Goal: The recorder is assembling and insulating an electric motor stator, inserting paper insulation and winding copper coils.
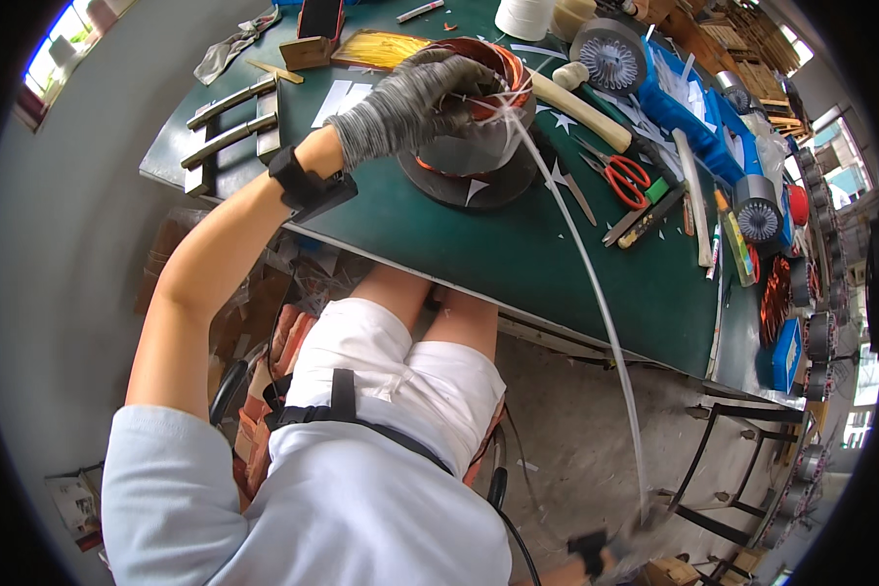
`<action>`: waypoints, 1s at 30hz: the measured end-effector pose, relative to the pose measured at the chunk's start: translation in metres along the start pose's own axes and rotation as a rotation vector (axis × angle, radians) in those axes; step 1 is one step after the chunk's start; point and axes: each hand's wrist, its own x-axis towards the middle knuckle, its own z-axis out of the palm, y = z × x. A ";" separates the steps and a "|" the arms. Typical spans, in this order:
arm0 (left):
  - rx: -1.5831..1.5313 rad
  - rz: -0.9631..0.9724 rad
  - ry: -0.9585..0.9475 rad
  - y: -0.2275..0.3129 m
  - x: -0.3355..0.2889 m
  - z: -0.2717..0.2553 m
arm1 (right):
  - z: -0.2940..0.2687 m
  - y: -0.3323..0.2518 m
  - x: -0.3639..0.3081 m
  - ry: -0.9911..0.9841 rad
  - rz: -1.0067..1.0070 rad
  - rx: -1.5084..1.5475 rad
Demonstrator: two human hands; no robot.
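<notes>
My left hand (415,109), in a grey knit glove, is closed on the upper rim of a motor stator (474,151) wound with copper wire (508,63). The stator stands on a dark round base (439,188) near the table's front edge. From the stator's rim, a white lacing cord (596,273) stretches taut down to the lower right. My right hand (647,518) is at its far end, well out to the side below table height. That hand is smeared by motion, but the cord runs straight into it.
Red-handled scissors (623,181), a wooden-handled mallet (581,112) and knives lie right of the stator on the green table (596,322). Blue bins (679,98) and another stator (610,59) stand beyond. At left sits a metal frame (234,127); a black rack (723,469) stands on the floor.
</notes>
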 end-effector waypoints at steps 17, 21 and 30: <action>0.029 0.004 0.222 0.020 0.002 0.032 | 0.284 -0.298 0.100 -0.341 -0.569 0.402; -0.002 0.045 0.230 0.022 0.007 0.037 | 0.356 -0.341 0.097 -0.603 -0.503 0.554; 0.009 0.095 0.248 0.014 0.003 0.026 | 0.204 -0.205 0.042 -0.925 0.445 0.698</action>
